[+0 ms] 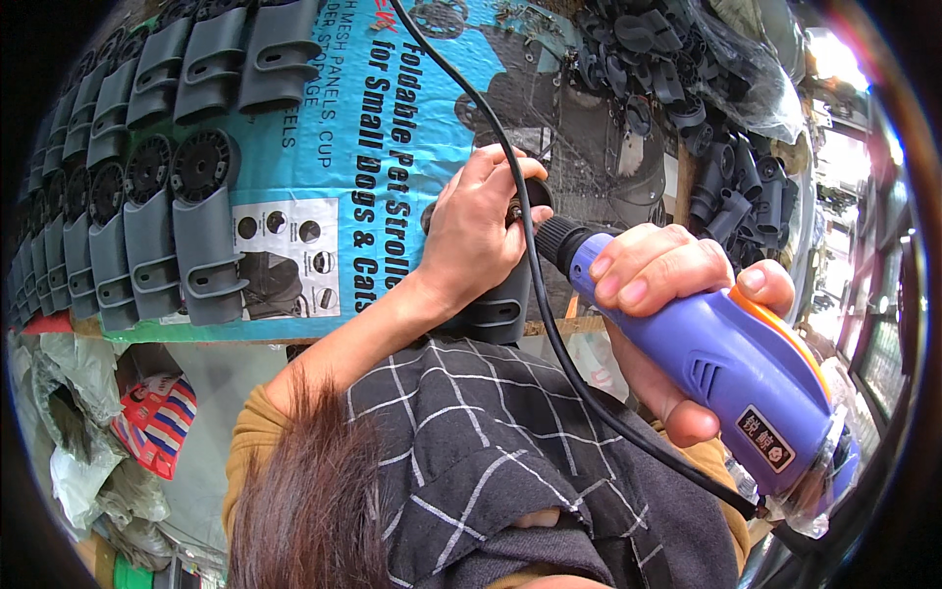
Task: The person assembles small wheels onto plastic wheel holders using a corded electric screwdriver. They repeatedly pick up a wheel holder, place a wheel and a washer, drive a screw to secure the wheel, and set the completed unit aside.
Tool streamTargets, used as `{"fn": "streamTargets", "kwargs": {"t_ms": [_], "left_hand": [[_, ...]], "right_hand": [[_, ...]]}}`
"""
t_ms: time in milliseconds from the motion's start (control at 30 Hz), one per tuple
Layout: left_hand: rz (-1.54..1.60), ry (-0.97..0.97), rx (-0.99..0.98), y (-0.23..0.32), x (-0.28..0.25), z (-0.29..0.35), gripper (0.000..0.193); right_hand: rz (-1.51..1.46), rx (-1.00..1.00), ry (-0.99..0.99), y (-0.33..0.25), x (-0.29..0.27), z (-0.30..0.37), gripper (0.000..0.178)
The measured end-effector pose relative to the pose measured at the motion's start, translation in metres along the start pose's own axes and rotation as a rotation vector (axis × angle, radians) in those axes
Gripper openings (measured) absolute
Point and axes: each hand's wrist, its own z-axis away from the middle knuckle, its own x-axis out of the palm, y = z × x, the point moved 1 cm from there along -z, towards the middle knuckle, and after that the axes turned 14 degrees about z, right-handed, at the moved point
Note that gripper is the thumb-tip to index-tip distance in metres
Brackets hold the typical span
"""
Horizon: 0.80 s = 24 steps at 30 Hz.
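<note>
My right hand (pixel 667 285) is wrapped round a purple corded electric screwdriver (pixel 706 348), with its thumb and fingers near the orange lever (pixel 775 329). The screwdriver's black nose points left at the dark grey plastic bracket (pixel 498 312), which lies at the table's front edge. My left hand (pixel 481 216) closes over the round end of this bracket, hiding most of it. A small metallic piece shows by the left fingertips, close to the screwdriver's nose. Whether the bit touches it, I cannot tell.
Rows of similar grey brackets (pixel 204 236) stand at the left on a blue printed sheet (pixel 368 196). Dark plastic parts are heaped at the back right (pixel 643 54), near clear plastic bags (pixel 751 88). A black cable (pixel 491 108) crosses in front of my left hand.
</note>
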Motion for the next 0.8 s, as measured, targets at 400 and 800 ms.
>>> {"fn": "streamTargets", "kwargs": {"t_ms": [400, 800], "left_hand": [[-0.050, 0.000, 0.098, -0.002, -0.002, 0.004, 0.038], [-0.063, -0.021, 0.146, -0.004, -0.001, 0.005, 0.022]], "right_hand": [[0.010, -0.037, 0.222, 0.000, -0.010, -0.007, 0.090], [-0.006, 0.007, 0.307, -0.004, -0.012, 0.000, 0.086]]}}
